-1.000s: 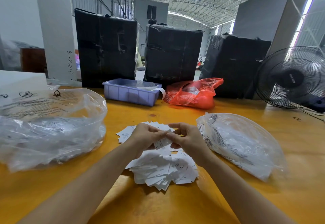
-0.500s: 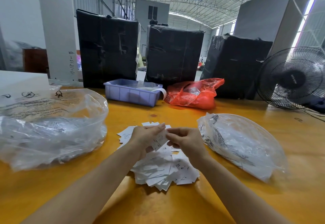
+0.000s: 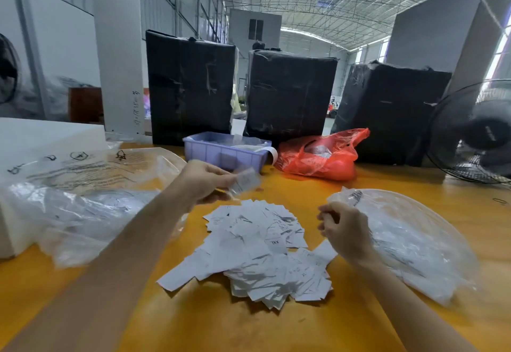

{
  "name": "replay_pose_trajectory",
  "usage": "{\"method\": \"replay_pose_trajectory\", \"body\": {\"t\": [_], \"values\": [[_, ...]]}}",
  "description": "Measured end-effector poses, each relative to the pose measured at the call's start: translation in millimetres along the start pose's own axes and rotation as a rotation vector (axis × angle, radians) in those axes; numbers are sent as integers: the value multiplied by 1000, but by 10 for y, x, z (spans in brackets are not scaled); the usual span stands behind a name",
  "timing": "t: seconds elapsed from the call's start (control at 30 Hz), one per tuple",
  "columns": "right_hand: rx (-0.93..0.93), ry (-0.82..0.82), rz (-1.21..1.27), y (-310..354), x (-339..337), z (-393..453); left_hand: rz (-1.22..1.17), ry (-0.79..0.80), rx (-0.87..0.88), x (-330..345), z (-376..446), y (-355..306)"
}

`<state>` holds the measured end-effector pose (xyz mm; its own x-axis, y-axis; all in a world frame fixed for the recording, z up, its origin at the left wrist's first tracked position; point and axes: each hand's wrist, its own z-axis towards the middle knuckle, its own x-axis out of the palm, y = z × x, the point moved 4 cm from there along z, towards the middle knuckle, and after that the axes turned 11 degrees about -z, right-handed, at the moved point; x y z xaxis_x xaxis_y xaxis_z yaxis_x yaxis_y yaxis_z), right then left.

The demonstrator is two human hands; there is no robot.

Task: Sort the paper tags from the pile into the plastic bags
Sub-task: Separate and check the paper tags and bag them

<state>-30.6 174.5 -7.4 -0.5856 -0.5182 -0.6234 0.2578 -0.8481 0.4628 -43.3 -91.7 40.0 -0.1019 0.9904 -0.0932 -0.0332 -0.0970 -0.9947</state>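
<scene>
- Left grip (image 3: 206, 181): a single paper tag (image 3: 246, 180) is pinched between thumb and fingers and held above the tabletop (image 3: 193, 318), beyond the far edge of the pile; the tag is motion-blurred and its print cannot be read.
- Right grip (image 3: 341, 230): fingers are curled at the near left edge of the right plastic bag (image 3: 414, 241); whether the film or a tag is pinched cannot be told.
- Pile of paper tags (image 3: 260, 252): white tags are heaped loosely on the orange tabletop between the two forearms, overlapping at many angles; one tag near the middle is seen marked "XX".
- Left plastic bag (image 3: 83, 213): a clear bag is slumped on the tabletop to the left of the pile, with black printed symbols on its upper face; white contents are seen through the film.
- Right plastic bag: a clear bag is laid flat to the right of the pile, with white pieces visible inside.
- Background: a lilac plastic tray (image 3: 225, 154) and a red plastic bag (image 3: 320, 158) are set side by side at the far edge of the tabletop, in front of three black-wrapped bales (image 3: 190, 86).
- A black fan (image 3: 475, 136) is stood at the far right.
</scene>
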Motion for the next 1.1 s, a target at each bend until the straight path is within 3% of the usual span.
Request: {"method": "replay_pose_trajectory", "body": {"t": [0.13, 0.2, 0.27, 0.4, 0.5, 0.73, 0.83, 0.97, 1.1], "values": [[-229, -339, -92, 192, -272, 56, 318, -436, 231, -888, 63, -276], [-162, -444, -175, 106, -471, 131, 538, -606, 177, -1259, 58, -208], [10, -393, -299, -167, -627, 227, 726, -663, 71, -1424, 37, -71], [375, 130, -615, -924, -628, 247, 874, -625, -104, -1431, 47, 174], [444, 312, -697, -1133, -526, 128, 903, -619, -132, -1376, 65, 151], [492, 140, -492, -1108, -517, 94, 910, -642, 144, -769, 65, -171], [505, 90, -433, -1112, -529, 102, 923, -539, 332, -382, 30, -239], [531, 190, -534, -1145, -446, 43, 916, -398, 551, 129, -102, -193], [513, -16, -331, -1141, -494, 68, 872, -221, 652, 544, -180, -24]]}}
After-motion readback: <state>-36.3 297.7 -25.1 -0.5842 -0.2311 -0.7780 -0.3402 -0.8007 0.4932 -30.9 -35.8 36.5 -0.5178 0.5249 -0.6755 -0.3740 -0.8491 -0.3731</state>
